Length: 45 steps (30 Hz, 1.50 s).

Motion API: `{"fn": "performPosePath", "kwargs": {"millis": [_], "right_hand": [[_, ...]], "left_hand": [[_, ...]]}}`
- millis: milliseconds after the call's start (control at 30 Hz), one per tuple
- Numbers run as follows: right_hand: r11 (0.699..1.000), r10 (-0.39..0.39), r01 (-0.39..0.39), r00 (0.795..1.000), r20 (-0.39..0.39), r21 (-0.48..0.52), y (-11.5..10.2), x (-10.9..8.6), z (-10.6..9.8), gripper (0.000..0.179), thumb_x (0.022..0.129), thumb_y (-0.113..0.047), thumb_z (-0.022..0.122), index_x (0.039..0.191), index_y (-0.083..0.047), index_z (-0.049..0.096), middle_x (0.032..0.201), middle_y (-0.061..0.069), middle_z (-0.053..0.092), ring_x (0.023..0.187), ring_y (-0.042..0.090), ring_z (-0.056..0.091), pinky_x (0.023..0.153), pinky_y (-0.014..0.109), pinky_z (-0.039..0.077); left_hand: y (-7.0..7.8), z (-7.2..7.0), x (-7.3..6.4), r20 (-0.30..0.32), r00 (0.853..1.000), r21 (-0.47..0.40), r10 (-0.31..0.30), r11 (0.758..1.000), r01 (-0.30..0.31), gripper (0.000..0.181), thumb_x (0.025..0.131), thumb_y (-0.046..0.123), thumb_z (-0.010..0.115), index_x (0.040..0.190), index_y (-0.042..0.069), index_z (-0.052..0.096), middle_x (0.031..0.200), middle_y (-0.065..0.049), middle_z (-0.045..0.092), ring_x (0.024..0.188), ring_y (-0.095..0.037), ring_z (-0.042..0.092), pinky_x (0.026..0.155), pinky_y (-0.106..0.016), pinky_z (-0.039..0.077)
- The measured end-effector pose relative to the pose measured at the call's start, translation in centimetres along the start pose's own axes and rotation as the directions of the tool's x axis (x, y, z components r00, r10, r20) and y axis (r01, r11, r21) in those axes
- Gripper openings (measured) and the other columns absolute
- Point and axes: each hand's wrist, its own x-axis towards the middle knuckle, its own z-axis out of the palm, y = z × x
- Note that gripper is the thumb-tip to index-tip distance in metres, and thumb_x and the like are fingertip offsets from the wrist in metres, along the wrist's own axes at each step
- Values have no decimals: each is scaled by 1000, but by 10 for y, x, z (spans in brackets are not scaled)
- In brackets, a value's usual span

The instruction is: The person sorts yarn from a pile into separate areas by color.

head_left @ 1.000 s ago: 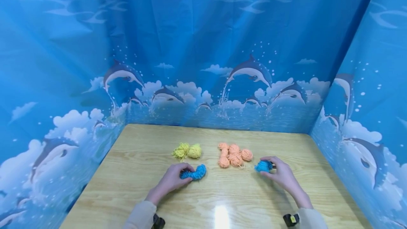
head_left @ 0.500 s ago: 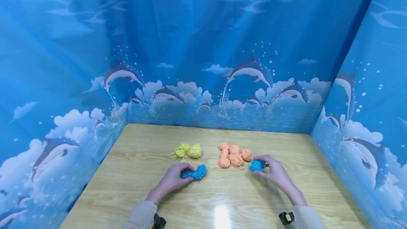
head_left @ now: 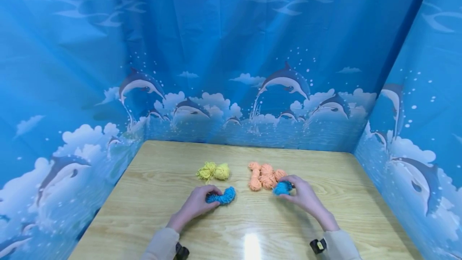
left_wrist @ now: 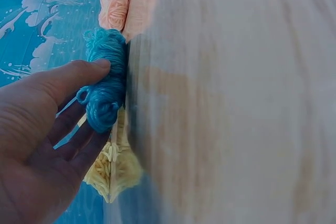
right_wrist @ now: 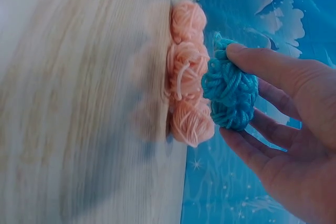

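Note:
My left hand point(head_left: 199, 202) grips a long blue skein of yarn point(head_left: 226, 196) low at the table, thumb on one side and fingers round the other. In the left wrist view this blue skein point(left_wrist: 105, 85) lies along the tabletop. A second, shorter blue yarn bundle point(head_left: 282, 188) is pinched between thumb and fingers of my right hand point(head_left: 302, 192). The right wrist view shows that bundle point(right_wrist: 231, 90) held off the wood, in front of a group of peach yarn balls point(right_wrist: 190, 74). From the head view it overlaps the near right side of the peach group point(head_left: 266, 176).
Two yellow yarn balls point(head_left: 213, 171) sit behind my left hand. The wooden table point(head_left: 162, 159) backs onto a blue curtain point(head_left: 231, 71) printed with dolphins, which also hangs at both sides. A bright reflection lies near the table's front.
My right hand has moved left with its blue yarn bundle, from beyond the peach balls to right beside them. The left hand and its blue skein have stayed in place.

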Motion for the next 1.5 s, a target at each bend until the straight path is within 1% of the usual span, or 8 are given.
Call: {"fn": "performPosePath", "kwargs": {"millis": [233, 533, 700, 1000, 1067, 1233, 1300, 1500], "right_hand": [[999, 0, -1, 1000, 21, 37, -8, 3, 7, 49, 78, -14, 88, 123, -8, 69, 123, 9, 67, 109, 31, 65, 91, 48, 57], [999, -15, 14, 999, 38, 47, -17, 9, 19, 50, 77, -15, 89, 123, -12, 69, 123, 7, 68, 110, 30, 65, 93, 48, 57], [997, -58, 55, 998, 41, 55, -23, 10, 26, 50, 77, -16, 88, 123, -10, 69, 122, 7, 68, 108, 29, 65, 90, 47, 57], [991, -106, 100, 992, 69, 88, -33, 14, 37, 50, 78, -16, 87, 123, -7, 68, 122, 7, 68, 108, 28, 65, 92, 47, 57], [990, -114, 106, 990, 78, 96, -35, 15, 40, 50, 78, -16, 87, 123, -7, 68, 121, 7, 68, 108, 28, 65, 92, 47, 57], [990, -96, 84, 989, 110, 113, -41, 18, 48, 49, 79, -17, 87, 123, -11, 68, 123, 6, 66, 111, 29, 64, 95, 48, 56], [990, -101, 88, 988, 118, 113, -43, 19, 50, 49, 79, -18, 87, 124, -11, 68, 124, 5, 66, 112, 29, 64, 96, 49, 55], [985, -156, 145, 981, 117, 96, -48, 21, 54, 49, 81, -18, 86, 125, -9, 67, 121, 2, 66, 110, 26, 65, 95, 46, 56]], "left_hand": [[-1, 1, 1, 1, 1000, -1, 1, 1000, -1, 24, 86, 16, 82, 108, 18, 73, 107, 6, 73, 104, -19, 67, 95, -43, 55], [-4, 3, 2, -5, 1000, 6, 6, 1000, -6, 24, 85, 16, 82, 107, 18, 73, 107, 6, 73, 103, -18, 67, 94, -42, 56], [-5, 4, 1, -8, 1000, 5, 13, 1000, -12, 24, 85, 17, 82, 107, 19, 73, 107, 6, 73, 103, -18, 67, 93, -41, 56], [-5, 4, 1, -12, 1000, 13, 13, 1000, -13, 25, 84, 17, 83, 107, 19, 73, 108, 6, 73, 103, -18, 67, 94, -42, 55], [-5, 4, 1, -12, 1000, 14, 14, 1000, -14, 25, 84, 17, 83, 107, 19, 73, 108, 6, 73, 103, -18, 67, 93, -42, 56], [-5, 4, 1, -10, 1000, 16, 18, 1000, -18, 24, 85, 17, 83, 107, 18, 73, 107, 6, 73, 103, -18, 67, 93, -42, 56], [-5, 4, 1, -10, 1000, 14, 18, 1000, -18, 24, 85, 17, 83, 107, 18, 73, 107, 6, 73, 103, -18, 67, 94, -42, 56], [-6, 5, 1, -14, 1000, 6, 11, 1000, -11, 25, 85, 17, 83, 108, 18, 73, 108, 6, 73, 103, -18, 67, 94, -42, 55]]}}
